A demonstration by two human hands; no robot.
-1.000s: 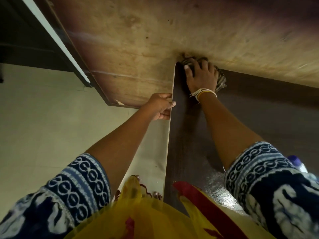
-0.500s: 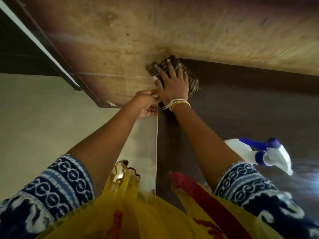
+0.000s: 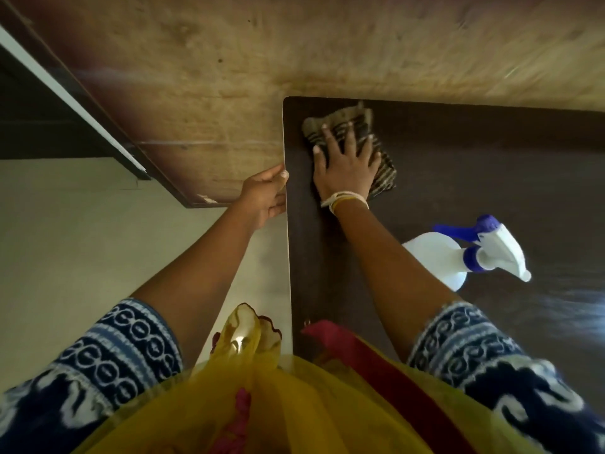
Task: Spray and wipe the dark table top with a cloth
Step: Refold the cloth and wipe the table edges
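The dark table top (image 3: 474,165) fills the right half of the head view. A striped brown cloth (image 3: 340,124) lies near its far left corner. My right hand (image 3: 343,162) presses flat on the cloth with fingers spread. My left hand (image 3: 266,196) grips the table's left edge, thumb on top. A white spray bottle (image 3: 435,257) with a blue and white trigger head lies on its side on the table, to the right of my right forearm. A wet sheen shows on the table at the right.
A light wooden panel (image 3: 229,77) stands behind and to the left of the table. Pale floor (image 3: 65,240) lies to the left. A yellow and red scarf (image 3: 294,404) hangs from my chest over the table's near edge.
My right hand has drawn the cloth back from the far corner, a little toward me and right. The view has shifted, bringing the spray bottle fully into sight. My left hand stays on the edge.
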